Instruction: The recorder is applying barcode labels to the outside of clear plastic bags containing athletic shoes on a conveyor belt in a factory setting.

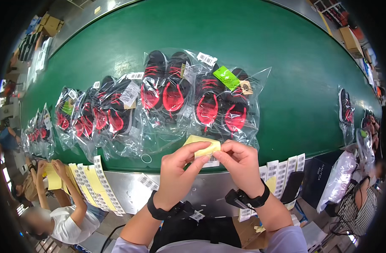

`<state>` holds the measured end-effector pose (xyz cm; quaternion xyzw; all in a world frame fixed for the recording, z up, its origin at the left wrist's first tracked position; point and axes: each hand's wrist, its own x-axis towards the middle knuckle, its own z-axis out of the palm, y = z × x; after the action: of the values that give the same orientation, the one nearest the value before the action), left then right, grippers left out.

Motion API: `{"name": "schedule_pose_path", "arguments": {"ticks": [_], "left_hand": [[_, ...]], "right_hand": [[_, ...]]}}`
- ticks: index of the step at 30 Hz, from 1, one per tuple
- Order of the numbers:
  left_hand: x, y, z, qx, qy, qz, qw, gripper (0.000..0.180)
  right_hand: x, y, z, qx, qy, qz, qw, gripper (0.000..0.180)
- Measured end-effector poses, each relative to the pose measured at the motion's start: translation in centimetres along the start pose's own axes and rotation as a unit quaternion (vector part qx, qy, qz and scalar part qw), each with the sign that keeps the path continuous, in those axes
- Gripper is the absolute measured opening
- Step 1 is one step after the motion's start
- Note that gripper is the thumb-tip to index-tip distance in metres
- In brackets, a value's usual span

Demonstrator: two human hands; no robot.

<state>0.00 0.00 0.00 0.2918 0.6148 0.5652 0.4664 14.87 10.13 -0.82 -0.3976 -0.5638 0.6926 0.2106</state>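
At the near edge of the green table, my left hand and my right hand pinch a small yellow backing sheet between thumbs and forefingers. The sheet is bent over, and a white barcode label shows at its lower edge. Just beyond my fingers lies a clear plastic bag with a pair of black shoes with red insoles, a bright green tag on top. A second bagged pair lies to its left, with a white barcode label on its bag.
More bagged shoes line the table to the left; another bag lies far right. Barcode label sheets hang over the metal edge. A black phone and dark box are at right. A co-worker holds yellow sheets at left.
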Motion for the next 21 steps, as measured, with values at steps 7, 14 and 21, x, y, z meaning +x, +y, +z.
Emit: {"name": "schedule_pose_path", "arguments": {"ticks": [7, 14, 21], "left_hand": [[-0.7, 1.4, 1.2, 0.086, 0.003, 0.020, 0.996, 0.020], [-0.2, 1.0, 2.3, 0.021, 0.025, 0.009, 0.999, 0.016], [0.4, 1.9, 3.7, 0.126, -0.030, 0.071, 0.989, 0.017]], "right_hand": [[-1.6, -1.2, -1.1, 0.015, 0.039, 0.020, 0.999, 0.010], [-2.0, -1.0, -2.0, -0.075, 0.032, -0.081, 0.993, 0.009], [-0.9, -1.5, -3.7, -0.129, 0.023, -0.169, 0.977, 0.009]]}}
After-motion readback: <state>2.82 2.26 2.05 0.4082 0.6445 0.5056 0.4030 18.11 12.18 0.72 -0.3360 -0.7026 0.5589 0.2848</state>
